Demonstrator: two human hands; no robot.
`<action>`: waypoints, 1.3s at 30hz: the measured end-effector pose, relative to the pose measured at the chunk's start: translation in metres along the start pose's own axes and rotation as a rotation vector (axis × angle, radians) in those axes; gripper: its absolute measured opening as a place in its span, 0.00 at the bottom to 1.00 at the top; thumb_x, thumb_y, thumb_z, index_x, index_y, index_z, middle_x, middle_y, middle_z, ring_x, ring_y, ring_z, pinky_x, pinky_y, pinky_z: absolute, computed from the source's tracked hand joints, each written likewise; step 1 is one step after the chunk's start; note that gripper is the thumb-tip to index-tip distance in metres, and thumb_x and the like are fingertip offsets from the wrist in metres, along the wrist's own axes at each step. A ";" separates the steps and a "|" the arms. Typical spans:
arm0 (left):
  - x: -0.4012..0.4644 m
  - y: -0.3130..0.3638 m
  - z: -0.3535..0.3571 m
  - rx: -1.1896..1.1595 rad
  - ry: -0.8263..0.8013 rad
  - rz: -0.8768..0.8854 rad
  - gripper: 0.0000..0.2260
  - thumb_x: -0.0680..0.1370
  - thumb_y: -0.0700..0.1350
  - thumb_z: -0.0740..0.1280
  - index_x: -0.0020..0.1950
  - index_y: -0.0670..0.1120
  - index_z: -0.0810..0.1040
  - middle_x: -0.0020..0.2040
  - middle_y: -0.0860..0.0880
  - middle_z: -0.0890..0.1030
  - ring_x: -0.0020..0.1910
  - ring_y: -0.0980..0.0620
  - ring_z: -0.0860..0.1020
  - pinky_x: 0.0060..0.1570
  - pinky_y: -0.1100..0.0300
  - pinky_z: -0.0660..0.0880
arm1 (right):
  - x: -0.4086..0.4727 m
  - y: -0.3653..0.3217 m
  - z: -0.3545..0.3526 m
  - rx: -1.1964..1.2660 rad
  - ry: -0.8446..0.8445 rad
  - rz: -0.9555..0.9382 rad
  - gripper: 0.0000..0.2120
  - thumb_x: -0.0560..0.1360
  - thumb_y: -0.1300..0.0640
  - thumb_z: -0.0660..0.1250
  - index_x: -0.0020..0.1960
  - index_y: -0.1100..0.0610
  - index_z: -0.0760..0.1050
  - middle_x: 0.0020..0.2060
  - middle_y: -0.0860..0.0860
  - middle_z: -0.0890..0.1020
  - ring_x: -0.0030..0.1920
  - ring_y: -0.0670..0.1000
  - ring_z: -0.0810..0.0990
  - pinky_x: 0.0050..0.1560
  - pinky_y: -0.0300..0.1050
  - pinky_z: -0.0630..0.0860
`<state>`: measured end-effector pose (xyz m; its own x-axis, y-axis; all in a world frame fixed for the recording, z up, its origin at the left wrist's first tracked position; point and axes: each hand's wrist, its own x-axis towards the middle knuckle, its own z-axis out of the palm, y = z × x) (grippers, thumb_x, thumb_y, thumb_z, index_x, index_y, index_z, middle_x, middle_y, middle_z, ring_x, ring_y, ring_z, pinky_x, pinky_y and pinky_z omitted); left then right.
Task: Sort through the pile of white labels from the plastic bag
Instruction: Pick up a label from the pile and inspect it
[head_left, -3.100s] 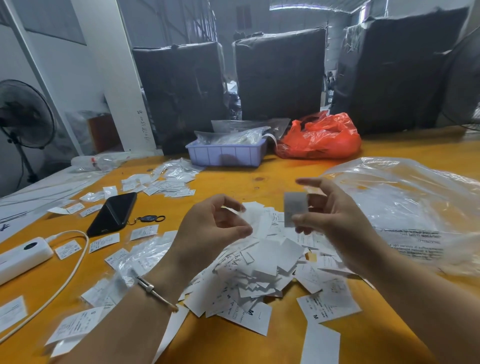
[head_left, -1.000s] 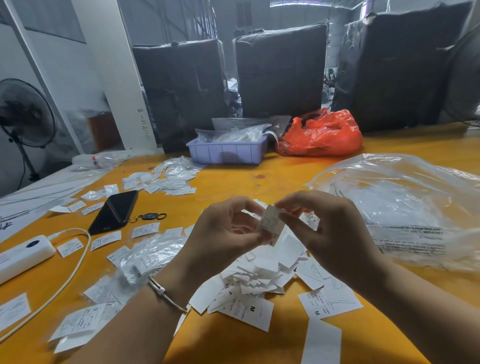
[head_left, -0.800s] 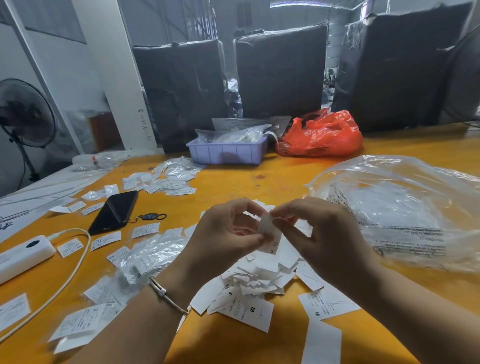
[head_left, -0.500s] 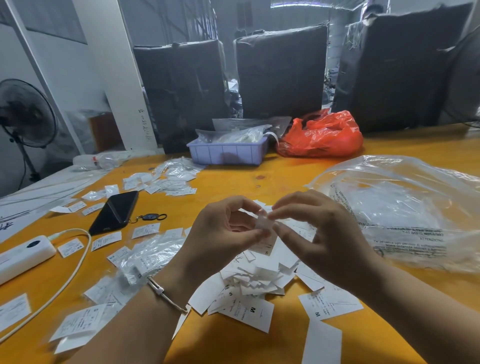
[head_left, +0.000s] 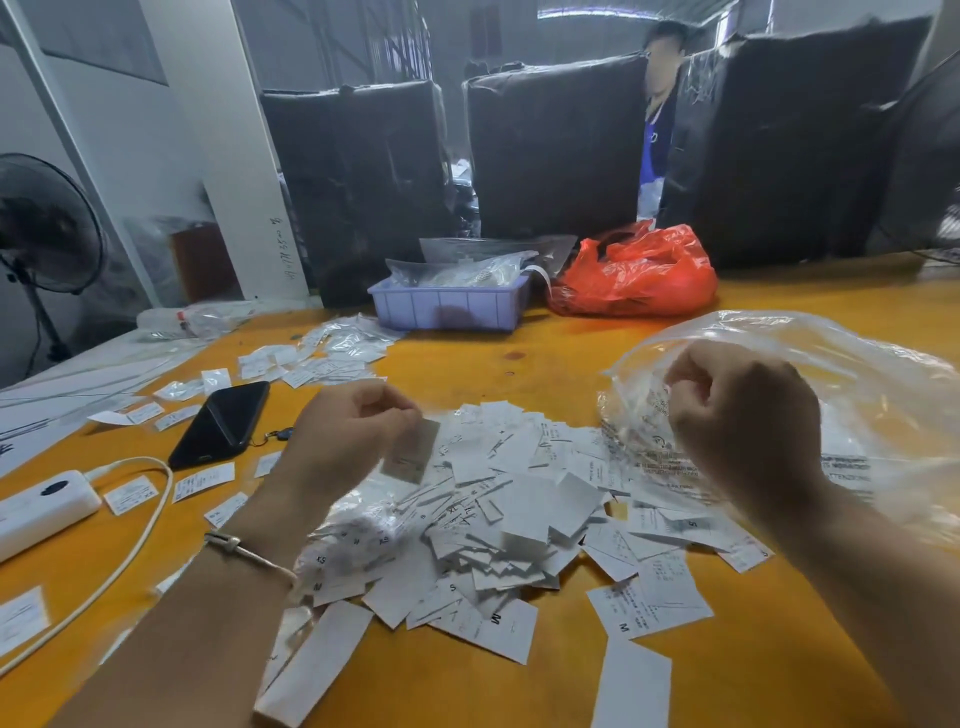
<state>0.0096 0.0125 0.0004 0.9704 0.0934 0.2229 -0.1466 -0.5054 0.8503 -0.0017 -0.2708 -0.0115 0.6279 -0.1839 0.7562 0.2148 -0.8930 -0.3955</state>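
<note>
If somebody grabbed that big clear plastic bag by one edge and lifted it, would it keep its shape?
Probably not. The clear plastic bag lies crumpled and creased on the table, so it looks thin and floppy and would likely sag. It seems light, and its glossy film may be a bit slippery to pinch.

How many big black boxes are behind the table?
3. One stands at the left, one in the middle and one at the right, all behind the yellow table. More could be hidden out of view.
</note>
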 end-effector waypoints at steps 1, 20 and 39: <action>0.004 -0.004 -0.004 0.038 0.040 -0.036 0.07 0.77 0.39 0.67 0.40 0.44 0.82 0.41 0.43 0.83 0.45 0.44 0.78 0.47 0.51 0.74 | 0.001 0.004 0.001 -0.065 -0.030 0.035 0.08 0.66 0.70 0.63 0.33 0.62 0.78 0.24 0.56 0.77 0.26 0.57 0.73 0.29 0.39 0.64; 0.011 -0.026 -0.028 0.759 -0.069 -0.297 0.04 0.70 0.42 0.71 0.42 0.51 0.81 0.43 0.51 0.83 0.44 0.50 0.80 0.48 0.52 0.81 | 0.011 0.039 0.008 -0.604 -0.477 0.194 0.08 0.72 0.65 0.63 0.36 0.56 0.75 0.35 0.51 0.78 0.41 0.56 0.76 0.54 0.50 0.65; -0.009 -0.009 0.029 0.456 0.057 0.302 0.05 0.76 0.44 0.69 0.49 0.53 0.80 0.51 0.58 0.75 0.58 0.57 0.67 0.54 0.61 0.61 | 0.012 0.031 0.009 -0.685 -0.574 0.171 0.15 0.78 0.48 0.62 0.59 0.56 0.70 0.56 0.54 0.74 0.59 0.57 0.70 0.56 0.52 0.68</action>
<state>0.0083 -0.0084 -0.0234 0.8841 -0.0735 0.4614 -0.3066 -0.8364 0.4543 0.0196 -0.2968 -0.0197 0.9258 -0.2672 0.2673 -0.2919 -0.9548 0.0567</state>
